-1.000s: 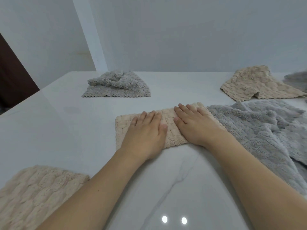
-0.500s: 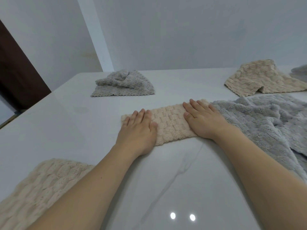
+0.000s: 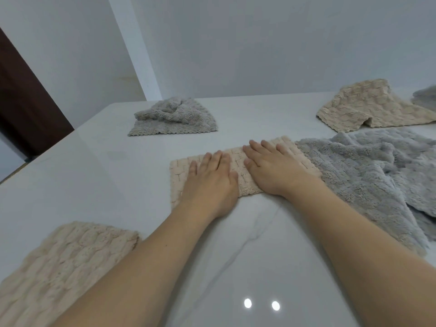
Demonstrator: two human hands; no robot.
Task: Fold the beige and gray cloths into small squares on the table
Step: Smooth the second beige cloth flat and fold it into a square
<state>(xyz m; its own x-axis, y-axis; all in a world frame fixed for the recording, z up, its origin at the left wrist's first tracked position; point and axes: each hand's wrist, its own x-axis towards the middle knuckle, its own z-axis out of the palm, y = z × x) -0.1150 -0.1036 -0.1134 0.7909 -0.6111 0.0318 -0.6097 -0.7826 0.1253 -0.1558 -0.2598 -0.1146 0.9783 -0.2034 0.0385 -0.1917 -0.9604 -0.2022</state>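
Two hands lie flat on a folded beige cloth (image 3: 240, 166) at table centre: L hand (image 3: 212, 182) w/ straight fingers pressing its left half, R hand (image 3: 271, 168) likewise spread over its right half, neither one curled round the fabric. Cloth shows as a long narrow strip w/ a raised brick-like weave; its near edge runs under both palms, its left end squared off & clear of other items. Its right end touches a large rumpled gray cloth (image 3: 368, 175), plush, unfolded, running off the frame's right side. Far left: a second gray cloth (image 3: 174, 118), bunched on top, scalloped near edge, well apart from the hands. Far right: another beige cloth (image 3: 368, 107), loosely laid, one corner lifted; beside it a gray scrap (image 3: 424, 97) cut by the frame edge. Near left: a further beige cloth (image 3: 59, 267), flat, blurred, just beside the L forearm. White marble-look table (image 3: 118, 175) w/ a gray vein; bare surface lies left of the strip & between the forearms.
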